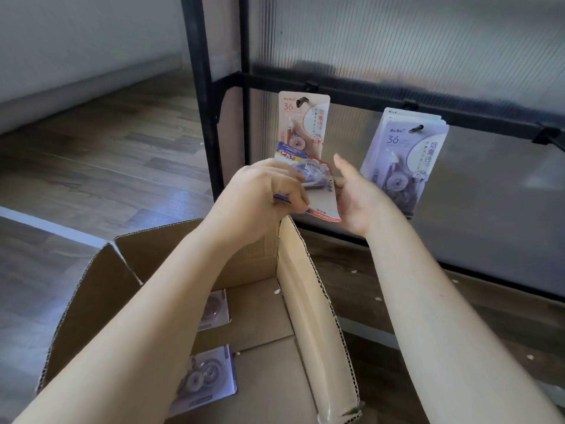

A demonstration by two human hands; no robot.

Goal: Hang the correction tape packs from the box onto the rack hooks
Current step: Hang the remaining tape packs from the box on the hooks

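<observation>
I see the open box below the rack, two packs lying against its left wall. My left hand pinches a correction tape pack above the box's far-right corner. My right hand, fingers relaxed, touches the pack's right edge.

Floor: dark wood-look planks, glossy, daylight glare across them. Pale wall at left with white skirting board. Ribbed translucent panel in black frame ahead, light diffusing through

left hand curled, right hand open
</observation>
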